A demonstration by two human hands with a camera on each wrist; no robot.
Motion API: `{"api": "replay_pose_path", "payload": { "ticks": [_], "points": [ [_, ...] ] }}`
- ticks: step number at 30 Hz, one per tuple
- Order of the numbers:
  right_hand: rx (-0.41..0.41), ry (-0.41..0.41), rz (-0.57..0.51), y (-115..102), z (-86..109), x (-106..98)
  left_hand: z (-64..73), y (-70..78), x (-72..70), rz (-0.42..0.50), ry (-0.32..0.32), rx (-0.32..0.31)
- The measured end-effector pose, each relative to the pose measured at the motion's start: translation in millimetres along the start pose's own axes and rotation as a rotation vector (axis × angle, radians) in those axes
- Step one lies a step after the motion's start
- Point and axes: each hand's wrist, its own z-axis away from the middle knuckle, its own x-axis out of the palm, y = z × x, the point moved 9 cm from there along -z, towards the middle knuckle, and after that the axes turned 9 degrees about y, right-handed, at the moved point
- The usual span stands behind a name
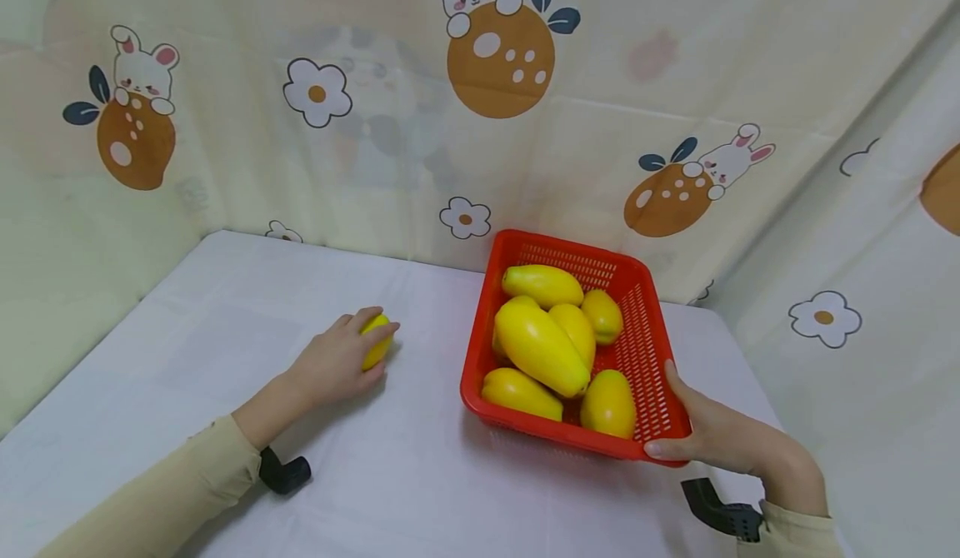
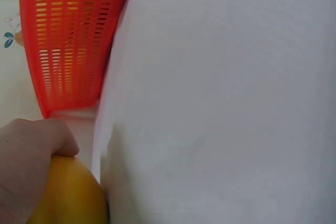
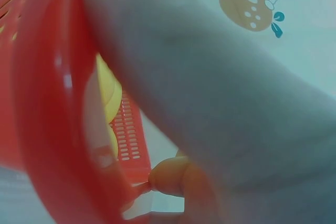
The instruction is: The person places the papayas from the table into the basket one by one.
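My left hand (image 1: 333, 364) curls its fingers over a smooth yellow fruit (image 1: 377, 343) on the white table, left of the red basket (image 1: 555, 434). In the left wrist view the thumb lies along that rounded fruit (image 2: 73, 192); its exact kind is not clear. My right hand (image 1: 723, 433) grips the basket's near right corner, its thumb over the rim and its other fingers partly hidden. Several yellow fruits lie inside the basket, among them a long, pear-shaped one (image 1: 540, 346) on top. The right wrist view shows the rim close up, with fingers (image 3: 173, 177) at it.
The white-covered table (image 1: 420, 475) stretches left of and in front of the basket. Behind it hangs a cream curtain (image 1: 375, 183) printed with rabbits and flowers, with another stretch along the right. A black wrist mount (image 1: 285, 471) hangs below the left sleeve.
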Motion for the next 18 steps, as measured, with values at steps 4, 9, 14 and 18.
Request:
{"api": "replay_pose_path", "payload": {
  "ticks": [4,9,14,18],
  "points": [
    [0.002,-0.003,-0.01,0.4,-1.6,1.4,-0.2,-3.9,2.4,0.017,-0.027,-0.033],
    [0.005,-0.006,-0.027,1.0,-4.0,4.7,2.2,-10.6,4.4,0.035,-0.044,-0.067],
    [0.024,0.011,-0.013,2.4,-1.7,2.8,-1.5,-12.3,-0.2,0.062,-0.013,-0.067],
    [0.002,0.032,0.009,0.7,0.2,-2.1,-8.4,-11.5,-6.6,0.081,0.014,-0.07]
  ]
}}
